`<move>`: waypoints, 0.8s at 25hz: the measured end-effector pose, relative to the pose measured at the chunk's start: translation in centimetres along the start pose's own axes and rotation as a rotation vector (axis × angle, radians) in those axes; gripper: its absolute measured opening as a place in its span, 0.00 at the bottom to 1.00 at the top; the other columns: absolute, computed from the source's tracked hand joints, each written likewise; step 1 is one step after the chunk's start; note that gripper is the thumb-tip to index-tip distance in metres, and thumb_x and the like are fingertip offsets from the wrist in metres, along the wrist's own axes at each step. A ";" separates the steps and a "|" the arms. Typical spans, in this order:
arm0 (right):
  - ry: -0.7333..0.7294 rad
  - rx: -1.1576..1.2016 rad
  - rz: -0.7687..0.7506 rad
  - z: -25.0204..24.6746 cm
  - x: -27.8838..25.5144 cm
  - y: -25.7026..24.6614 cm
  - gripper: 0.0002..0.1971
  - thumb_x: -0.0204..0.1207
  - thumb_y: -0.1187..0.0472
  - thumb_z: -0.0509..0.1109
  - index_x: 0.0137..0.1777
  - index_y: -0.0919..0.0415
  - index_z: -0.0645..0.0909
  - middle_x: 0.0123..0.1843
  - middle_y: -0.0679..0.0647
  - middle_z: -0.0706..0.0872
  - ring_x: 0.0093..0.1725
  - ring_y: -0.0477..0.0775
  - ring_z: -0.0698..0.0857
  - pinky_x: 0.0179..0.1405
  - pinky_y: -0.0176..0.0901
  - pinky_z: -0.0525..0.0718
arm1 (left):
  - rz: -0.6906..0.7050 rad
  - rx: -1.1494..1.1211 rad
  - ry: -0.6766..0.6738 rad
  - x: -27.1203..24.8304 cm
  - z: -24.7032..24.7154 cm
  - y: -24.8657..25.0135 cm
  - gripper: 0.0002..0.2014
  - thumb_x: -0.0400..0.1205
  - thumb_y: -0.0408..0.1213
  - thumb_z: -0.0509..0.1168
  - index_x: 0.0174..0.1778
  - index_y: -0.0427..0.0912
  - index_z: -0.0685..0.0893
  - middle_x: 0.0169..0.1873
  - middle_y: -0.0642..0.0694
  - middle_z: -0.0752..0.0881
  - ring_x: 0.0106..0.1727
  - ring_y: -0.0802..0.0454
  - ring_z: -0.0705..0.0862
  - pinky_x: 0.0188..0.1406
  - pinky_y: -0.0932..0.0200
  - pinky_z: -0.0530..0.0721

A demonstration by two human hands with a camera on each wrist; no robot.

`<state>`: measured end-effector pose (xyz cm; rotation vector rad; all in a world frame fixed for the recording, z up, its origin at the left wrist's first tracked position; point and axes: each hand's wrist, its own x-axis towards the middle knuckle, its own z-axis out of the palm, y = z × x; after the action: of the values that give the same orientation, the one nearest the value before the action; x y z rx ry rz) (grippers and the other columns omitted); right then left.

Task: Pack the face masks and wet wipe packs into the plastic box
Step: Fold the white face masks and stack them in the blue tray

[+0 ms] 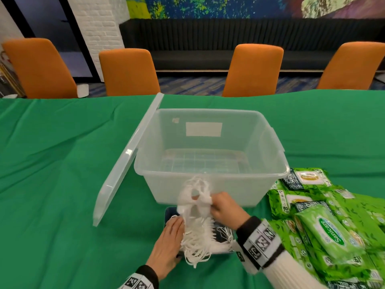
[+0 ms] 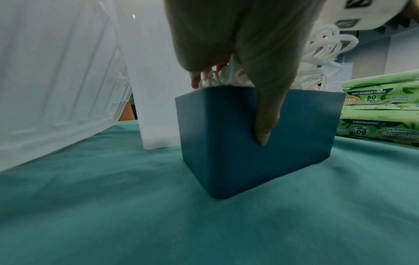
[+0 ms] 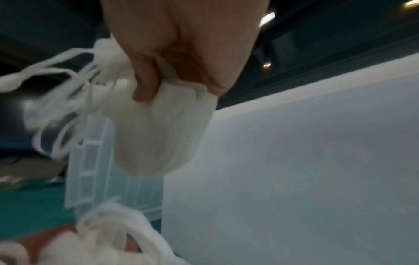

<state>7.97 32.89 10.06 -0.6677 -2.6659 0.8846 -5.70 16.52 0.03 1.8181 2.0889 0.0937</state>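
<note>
Even, bright overhead light is filling the head view, with wide-angle bending at the edges. The left wrist view is looking dimmer and bluish, soft at the rim. The right wrist view is smearing with motion blur; ceiling lamps (image 3: 267, 17) are glaring.

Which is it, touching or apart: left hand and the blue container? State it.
Touching. The left wrist view shows the left hand over the blue container, its thumb pressed flat against the container's side.

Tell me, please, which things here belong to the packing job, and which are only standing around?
Belong to the job:
face masks
wet wipe packs
clear plastic box
box lid
dark blue container with more masks

Only standing around:
orange chairs
green tablecloth
</note>
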 end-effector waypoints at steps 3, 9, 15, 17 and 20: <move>-0.055 -0.203 -0.340 2.5 4.1 -3.1 0.14 0.66 0.64 0.59 0.41 0.63 0.87 0.39 0.60 0.90 0.36 0.60 0.88 0.31 0.40 0.84 | -0.028 -0.085 -0.022 -0.8 -0.1 0.5 0.60 0.48 0.49 0.84 0.76 0.39 0.65 0.68 0.42 0.80 0.59 0.47 0.86 0.55 0.64 0.82; -0.292 -0.372 -0.591 8.0 3.4 2.0 0.28 0.60 0.68 0.78 0.63 0.58 0.83 0.61 0.54 0.87 0.60 0.53 0.86 0.53 0.51 0.88 | -0.001 -0.091 -0.022 -0.7 1.7 -0.3 0.63 0.43 0.51 0.84 0.75 0.48 0.60 0.56 0.46 0.89 0.50 0.53 0.90 0.49 0.67 0.85; -0.208 -0.279 -0.516 4.9 5.7 2.5 0.29 0.64 0.75 0.73 0.68 0.61 0.79 0.65 0.59 0.84 0.65 0.61 0.83 0.58 0.62 0.83 | 0.072 -0.027 0.087 -0.3 1.8 -0.9 0.54 0.49 0.51 0.82 0.72 0.44 0.68 0.63 0.43 0.84 0.62 0.49 0.84 0.63 0.62 0.81; -0.189 -0.346 -0.631 5.2 7.2 1.6 0.32 0.62 0.75 0.76 0.69 0.62 0.78 0.67 0.59 0.82 0.67 0.60 0.81 0.61 0.57 0.81 | 0.012 0.004 0.062 -0.3 1.1 -0.4 0.59 0.35 0.59 0.82 0.63 0.40 0.72 0.51 0.45 0.90 0.49 0.50 0.90 0.49 0.60 0.86; -0.224 -0.387 -0.759 6.4 7.8 1.9 0.31 0.65 0.70 0.76 0.71 0.62 0.75 0.71 0.59 0.79 0.72 0.60 0.77 0.68 0.53 0.77 | -0.007 0.019 0.039 -0.1 1.3 -0.5 0.63 0.30 0.60 0.80 0.65 0.39 0.72 0.50 0.43 0.91 0.45 0.48 0.91 0.44 0.63 0.86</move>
<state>-0.52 34.91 4.65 0.4125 -2.9343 0.2436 -5.78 16.11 -1.34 1.8340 2.1293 0.1095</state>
